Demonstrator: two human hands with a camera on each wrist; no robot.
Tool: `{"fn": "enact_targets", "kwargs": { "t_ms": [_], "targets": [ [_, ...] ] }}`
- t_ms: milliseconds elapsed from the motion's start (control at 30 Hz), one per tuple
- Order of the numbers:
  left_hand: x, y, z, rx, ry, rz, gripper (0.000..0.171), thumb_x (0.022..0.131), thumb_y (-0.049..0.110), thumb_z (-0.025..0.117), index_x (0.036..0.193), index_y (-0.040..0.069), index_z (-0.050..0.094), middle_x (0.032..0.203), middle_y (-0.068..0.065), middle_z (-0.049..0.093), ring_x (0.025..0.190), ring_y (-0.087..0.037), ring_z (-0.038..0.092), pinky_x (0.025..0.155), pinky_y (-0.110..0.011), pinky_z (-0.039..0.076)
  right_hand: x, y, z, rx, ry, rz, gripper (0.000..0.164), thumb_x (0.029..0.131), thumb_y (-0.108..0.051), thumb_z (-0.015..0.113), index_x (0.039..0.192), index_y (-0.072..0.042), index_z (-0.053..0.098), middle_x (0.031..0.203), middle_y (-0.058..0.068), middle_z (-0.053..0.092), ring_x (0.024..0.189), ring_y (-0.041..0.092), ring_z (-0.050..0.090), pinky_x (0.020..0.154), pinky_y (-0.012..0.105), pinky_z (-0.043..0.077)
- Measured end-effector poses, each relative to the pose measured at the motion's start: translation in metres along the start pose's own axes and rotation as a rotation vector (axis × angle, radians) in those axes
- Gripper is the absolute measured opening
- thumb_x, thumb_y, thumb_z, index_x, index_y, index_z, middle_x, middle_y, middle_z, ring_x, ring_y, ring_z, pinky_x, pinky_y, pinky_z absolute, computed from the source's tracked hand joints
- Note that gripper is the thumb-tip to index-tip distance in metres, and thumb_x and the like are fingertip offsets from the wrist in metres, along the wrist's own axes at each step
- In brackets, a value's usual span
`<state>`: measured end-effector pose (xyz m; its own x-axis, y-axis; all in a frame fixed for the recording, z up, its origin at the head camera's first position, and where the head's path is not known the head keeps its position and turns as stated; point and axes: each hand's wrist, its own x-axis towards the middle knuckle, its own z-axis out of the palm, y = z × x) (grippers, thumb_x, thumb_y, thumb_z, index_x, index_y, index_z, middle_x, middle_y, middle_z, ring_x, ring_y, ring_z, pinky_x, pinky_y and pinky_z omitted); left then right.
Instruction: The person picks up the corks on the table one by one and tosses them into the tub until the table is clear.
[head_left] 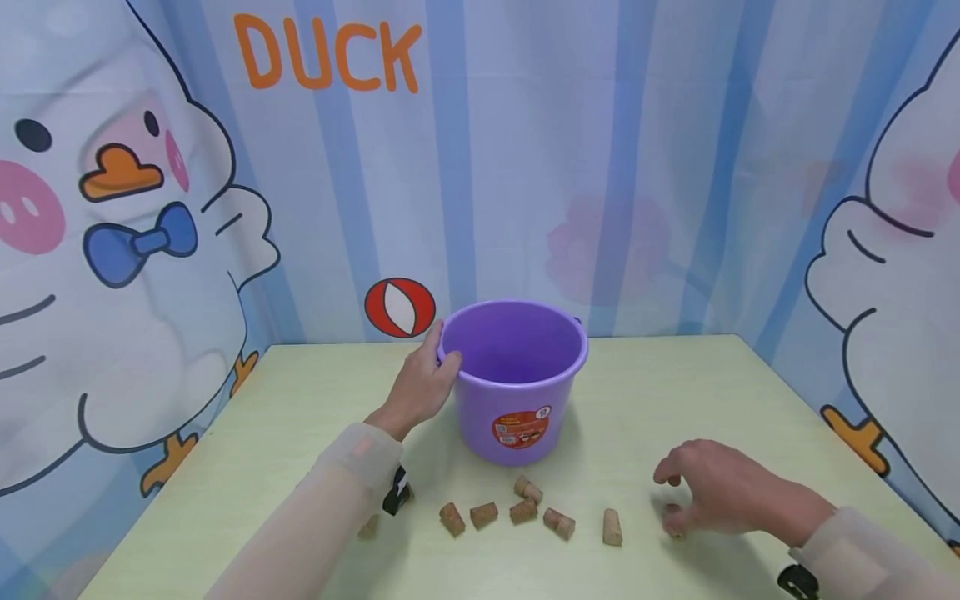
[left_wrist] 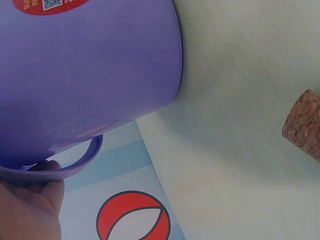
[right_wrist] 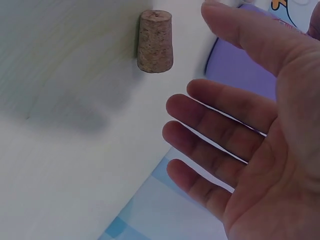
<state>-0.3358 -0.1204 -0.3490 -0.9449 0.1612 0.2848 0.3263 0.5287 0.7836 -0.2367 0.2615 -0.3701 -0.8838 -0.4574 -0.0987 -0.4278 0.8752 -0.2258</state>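
Observation:
A purple bucket with a red label stands upright on the table. My left hand grips its rim at the left, thumb over the edge; the left wrist view shows the fingers by the rim and the looped purple handle. To the right, my right hand hovers low over the table with nothing in it, its fingers spread and slightly bent in the right wrist view. Nearest to it lies a single cork, apart from the fingertips.
Several more corks lie scattered in front of the bucket. Another cork is partly hidden by my left sleeve. A striped curtain with duck pictures hangs behind the pale table and along both sides.

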Motion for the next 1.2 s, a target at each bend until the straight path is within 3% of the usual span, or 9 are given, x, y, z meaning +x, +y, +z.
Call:
{"fn": "enact_targets", "kwargs": {
  "t_ms": [167,533,867,1200],
  "targets": [
    [0.000,-0.001,0.000,-0.007,-0.001,0.005,0.074,0.103,0.034,0.040,0.166,0.009,0.011,0.164,-0.011,0.035,0.147,-0.030,0.039,0.118,-0.050,0.035,-0.001,0.001,0.004,-0.003,-0.027,0.011,0.040,0.069,-0.035,0.093,0.101,-0.018,0.076,0.089,-0.008,0.064,0.083,0.014,0.058,0.075,0.043,0.053],
    [0.000,-0.002,0.001,-0.014,0.001,0.005,0.073,0.103,0.032,0.041,0.166,0.010,0.010,0.165,-0.011,0.034,0.148,-0.030,0.038,0.117,-0.050,0.036,-0.002,0.007,0.008,-0.036,0.016,-0.092,0.030,0.069,-0.032,0.092,0.085,-0.022,0.070,0.079,-0.011,0.057,0.072,0.007,0.048,0.063,0.033,0.046],
    [0.001,-0.002,0.000,0.004,0.011,0.019,0.073,0.103,0.031,0.042,0.165,0.007,0.011,0.163,-0.013,0.036,0.147,-0.030,0.040,0.118,-0.050,0.035,0.000,0.003,0.013,-0.039,0.005,-0.044,0.032,0.065,-0.027,0.095,0.085,-0.020,0.071,0.078,-0.011,0.058,0.072,0.007,0.051,0.066,0.036,0.050],
    [0.003,-0.004,0.000,0.017,0.016,0.022,0.072,0.103,0.030,0.041,0.165,0.006,0.013,0.162,-0.013,0.038,0.145,-0.029,0.042,0.118,-0.050,0.035,0.002,0.003,0.018,-0.063,0.008,-0.023,0.031,0.064,-0.024,0.096,0.082,-0.021,0.070,0.074,-0.011,0.056,0.068,0.008,0.047,0.063,0.032,0.046]
  ]
}}
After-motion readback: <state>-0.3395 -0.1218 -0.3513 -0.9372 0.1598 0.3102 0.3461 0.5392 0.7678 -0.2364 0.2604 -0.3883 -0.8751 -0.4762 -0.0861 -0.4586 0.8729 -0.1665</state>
